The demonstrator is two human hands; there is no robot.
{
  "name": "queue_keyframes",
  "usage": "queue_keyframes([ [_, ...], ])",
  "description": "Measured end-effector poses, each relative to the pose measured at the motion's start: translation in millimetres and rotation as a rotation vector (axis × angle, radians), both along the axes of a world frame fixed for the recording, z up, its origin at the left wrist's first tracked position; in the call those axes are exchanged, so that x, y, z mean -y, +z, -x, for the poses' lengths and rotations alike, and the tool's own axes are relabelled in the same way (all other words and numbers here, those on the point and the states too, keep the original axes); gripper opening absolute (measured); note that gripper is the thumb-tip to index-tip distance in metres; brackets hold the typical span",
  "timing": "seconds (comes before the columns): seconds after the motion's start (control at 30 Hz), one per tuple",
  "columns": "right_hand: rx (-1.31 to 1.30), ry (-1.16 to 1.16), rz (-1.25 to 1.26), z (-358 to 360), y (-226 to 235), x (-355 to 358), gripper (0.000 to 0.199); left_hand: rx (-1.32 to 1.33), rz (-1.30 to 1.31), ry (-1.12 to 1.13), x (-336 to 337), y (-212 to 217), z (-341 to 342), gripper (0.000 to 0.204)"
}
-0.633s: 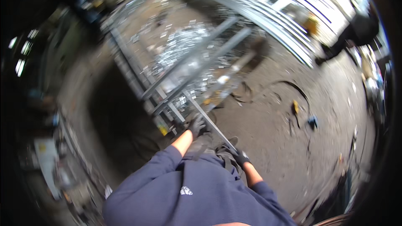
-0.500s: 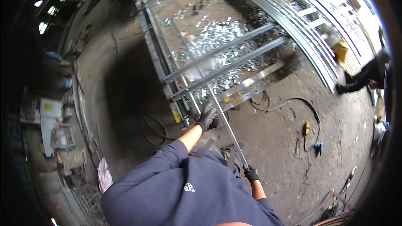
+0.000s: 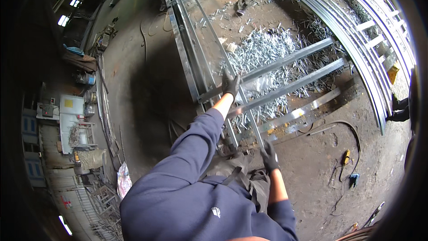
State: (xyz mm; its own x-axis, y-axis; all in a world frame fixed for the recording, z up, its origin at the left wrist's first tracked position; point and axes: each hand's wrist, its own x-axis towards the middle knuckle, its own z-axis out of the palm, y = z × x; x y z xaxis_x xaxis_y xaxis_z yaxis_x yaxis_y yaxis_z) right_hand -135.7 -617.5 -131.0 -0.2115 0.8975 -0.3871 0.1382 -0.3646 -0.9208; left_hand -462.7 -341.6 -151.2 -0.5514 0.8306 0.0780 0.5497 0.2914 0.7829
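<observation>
A long, thin metal bar slants across a frame of steel channels. My left hand, in a dark glove, grips it about midway, near the left ends of two crosswise channels. Also gloved, my right hand is closed around the bar's near end, in front of the frame. Beneath the bar lie the nearer steel channel and the farther steel channel. Far past my left hand, the bar reaches toward the frame's back corner. Both hands' fingers are partly hidden by the gloves' backs.
A heap of small metal offcuts covers the ground inside the frame. Long metal profiles lie to the right. A cable with a yellow connector and a blue plug trails on the floor. Another person's dark shoe shows at the right edge.
The bar has moved forward over the frame, with my right hand following from near my hip. My left hand has reached farther along it. The view has shifted left.
</observation>
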Motion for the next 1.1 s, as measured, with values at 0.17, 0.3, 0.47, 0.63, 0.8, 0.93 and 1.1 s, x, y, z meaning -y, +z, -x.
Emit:
queue_keyframes([
  [0.17, 0.181, -0.045, 0.391, -12.9, 5.3, 30.2, 0.034, 0.324, 0.346, 0.167, -69.2, -31.1, 37.9, 0.059],
  [0.3, 0.260, -0.077, 0.269, 11.3, -3.7, 8.0, 0.037, 0.479, 0.200, 0.221, -76.8, -16.5, 37.2, 0.027],
  [0.47, 0.334, -0.078, 0.309, 21.2, 1.1, -7.0, 0.040, 0.549, 0.109, 0.175, -73.5, -21.0, 36.3, 0.017],
  [0.63, 0.357, -0.113, 0.195, 19.8, 0.0, -3.6, 0.039, 0.274, -0.003, 0.126, -73.0, -62.3, 52.1, 0.021],
  [0.8, 0.398, -0.081, 0.134, 21.4, 1.5, -5.4, 0.039, 0.199, 0.095, 0.156, -73.4, -85.3, 58.2, 0.021],
  [0.93, 0.382, -0.081, 0.199, 22.1, 11.2, -9.0, 0.044, 0.247, -0.012, 0.158, -77.5, -100.0, 60.6, 0.019],
  [1.1, 0.450, -0.029, 0.222, 23.0, 20.6, -10.7, 0.045, 0.274, -0.031, 0.153, -80.6, -133.3, 70.2, 0.017],
])
